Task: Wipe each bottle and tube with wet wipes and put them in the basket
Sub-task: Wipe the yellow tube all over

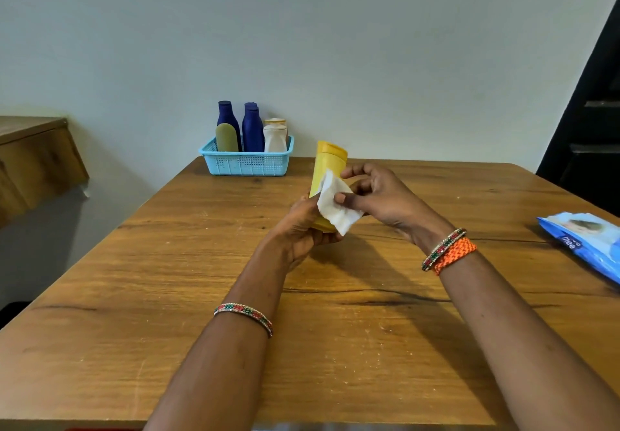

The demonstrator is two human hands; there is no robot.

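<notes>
My left hand (302, 226) grips the lower end of a yellow bottle (327, 165), held upright above the middle of the wooden table (201, 279). My right hand (379, 199) pinches a white wet wipe (333, 207) with its thumb and presses it against the bottle's side. At the table's far edge stands a light blue basket (246, 164). It holds two dark blue bottles (252, 127), an olive tube (226, 137) and a white bottle (275, 137), all upright.
A blue pack of wet wipes (587, 239) lies at the table's right edge. A wooden counter (30, 159) juts from the wall on the left. A dark doorway (593, 128) is on the right. A pale wall rises right behind the basket.
</notes>
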